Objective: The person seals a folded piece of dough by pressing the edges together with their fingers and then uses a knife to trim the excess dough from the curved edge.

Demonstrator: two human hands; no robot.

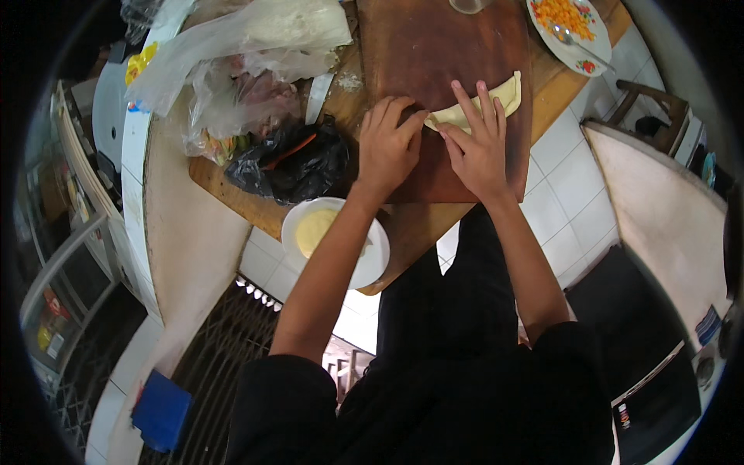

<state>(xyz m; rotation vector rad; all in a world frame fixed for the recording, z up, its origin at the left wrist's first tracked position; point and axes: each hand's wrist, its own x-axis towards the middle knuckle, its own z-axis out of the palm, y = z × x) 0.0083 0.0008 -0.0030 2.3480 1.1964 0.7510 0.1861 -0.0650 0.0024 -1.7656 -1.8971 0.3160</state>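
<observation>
A pale folded piece of dough [508, 94], shaped like a half-moon, lies on the reddish-brown wooden board [442, 46]. My left hand [387, 147] is at its left end, fingers curled and the thumb against the dough's corner. Over the dough's middle, my right hand [479, 143] lies with its fingers stretched out and apart, covering part of it. The thumb of that hand is close to the dough's lower edge. Below my left wrist sits a white bowl [376, 260] of pale yellow mixture, partly hidden by my forearm.
At the upper right, a plate [595, 35] holds chopped orange filling and a spoon [570, 39]. Left of the board are a black plastic bag [302, 170], clear plastic bags [225, 85] and a flat pale blade [318, 97]. A wooden stool [655, 105] stands at right.
</observation>
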